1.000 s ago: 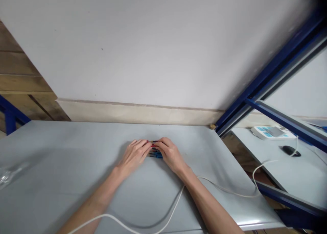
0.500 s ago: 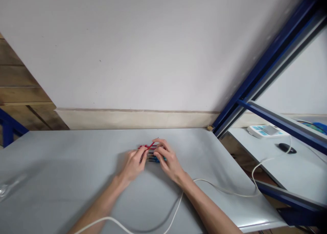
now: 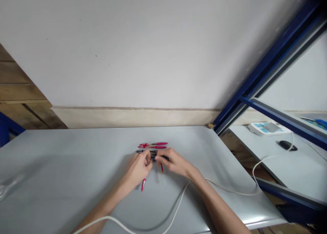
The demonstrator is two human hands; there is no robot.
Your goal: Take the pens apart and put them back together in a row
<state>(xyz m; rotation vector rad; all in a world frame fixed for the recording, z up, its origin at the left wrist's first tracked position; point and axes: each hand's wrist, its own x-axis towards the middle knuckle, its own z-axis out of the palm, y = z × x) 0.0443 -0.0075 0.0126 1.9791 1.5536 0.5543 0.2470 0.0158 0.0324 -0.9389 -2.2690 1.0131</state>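
Here the red pens are changing places: half a second ago one was angling up between both hands, and now two red pens are lying in plain view, side by side on the far part of the worktop, with neither hand covering them. The action is shifting nearer, onto the dark pens, which are lying just this side of the red pair, partly hidden between the hands. The left hand is curling its fingers in at their left end; the right hand is bringing thumb and fingers close together over their right end. Whether either grip is clamping on a pen, I can't tell, as the fingers are hiding the contact.

More red is showing too! A red end is poking out below the left hand, and a red piece with an orange tip is jutting from beneath the right; whether these are being held or merely resting, I can't tell. So red and dark are now sitting largely apart on the far side, while these two pieces are straying nearer the wearer.
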